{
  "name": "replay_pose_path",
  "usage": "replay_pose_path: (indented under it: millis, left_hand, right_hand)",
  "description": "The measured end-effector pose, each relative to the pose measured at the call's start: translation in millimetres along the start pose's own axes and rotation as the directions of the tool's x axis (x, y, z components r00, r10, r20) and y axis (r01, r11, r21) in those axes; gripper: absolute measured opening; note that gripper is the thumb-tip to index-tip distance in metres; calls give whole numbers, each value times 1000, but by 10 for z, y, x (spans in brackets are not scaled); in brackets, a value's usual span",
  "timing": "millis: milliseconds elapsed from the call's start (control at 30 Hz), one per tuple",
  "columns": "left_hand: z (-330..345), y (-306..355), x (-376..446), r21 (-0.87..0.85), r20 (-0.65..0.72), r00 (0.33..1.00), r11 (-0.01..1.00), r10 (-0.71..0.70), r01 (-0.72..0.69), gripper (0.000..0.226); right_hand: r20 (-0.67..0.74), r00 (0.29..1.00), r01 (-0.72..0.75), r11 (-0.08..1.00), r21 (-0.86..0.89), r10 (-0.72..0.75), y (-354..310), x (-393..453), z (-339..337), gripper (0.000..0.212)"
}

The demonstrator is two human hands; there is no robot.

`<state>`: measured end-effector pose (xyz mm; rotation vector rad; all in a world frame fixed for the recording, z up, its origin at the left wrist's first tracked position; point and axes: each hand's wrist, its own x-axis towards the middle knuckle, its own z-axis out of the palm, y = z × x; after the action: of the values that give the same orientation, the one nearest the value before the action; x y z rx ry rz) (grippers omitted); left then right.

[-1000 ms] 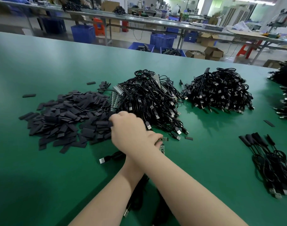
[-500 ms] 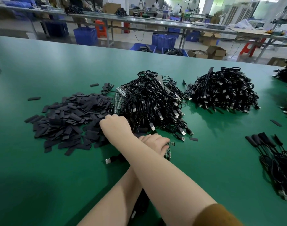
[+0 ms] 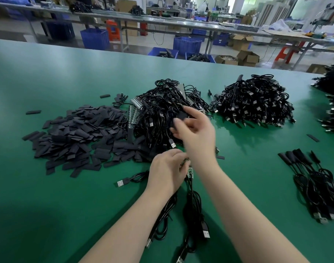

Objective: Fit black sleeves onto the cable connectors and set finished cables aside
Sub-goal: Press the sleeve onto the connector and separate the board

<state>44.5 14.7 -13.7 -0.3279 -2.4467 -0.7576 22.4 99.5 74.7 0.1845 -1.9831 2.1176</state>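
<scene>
Two hands apart | right hand (image 3: 197, 133) blurred, pinching black sleeve (image 3: 181, 116) | left hand (image 3: 167, 170) grips half-hidden cable connector (image 3: 190, 171)

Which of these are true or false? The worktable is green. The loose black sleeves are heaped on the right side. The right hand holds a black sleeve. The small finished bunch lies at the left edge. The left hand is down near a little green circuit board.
1. The worktable is green: true.
2. The heap of flat black sleeves is on the right side: false, it lies left of the big tangled pile of black cables.
3. The right hand holds a flat black sleeve: true.
4. The small bunch of sleeved black cables lies at the left edge: false, it lies far right.
5. The left hand is near a small green circuit board: true.
</scene>
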Motion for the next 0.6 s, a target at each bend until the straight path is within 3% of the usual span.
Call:
replay_pose_path:
  millis: [100, 167, 333, 500, 600]
  left_hand:
    - [-74, 69, -6, -69, 18, 998, 996, -61, 62, 21]
    - [-99, 95, -2, -117, 9, 997, 990, -82, 83, 22]
    - [-102, 136, -25, -165, -9, 999, 985, -53, 51, 19]
    - [-101, 152, -36, -162, 57, 995, 983, -76, 85, 21]
    - [-104, 157, -30, -156, 59, 996, 985, -71, 79, 22]
  right_hand:
    - [-185, 979, -72, 995, 76, 85, 172, -95, -511, 18]
    - [-220, 967, -118, 992, 44, 125, 367, -207, -708, 17]
    - [-135, 974, -181, 983, 25, 183, 622, -343, -815, 16]
    - [-39, 982, -185, 983, -7, 184, 632, -371, -792, 24]
    - [-24, 980, -200, 980, 15, 200, 628, -356, -822, 17]
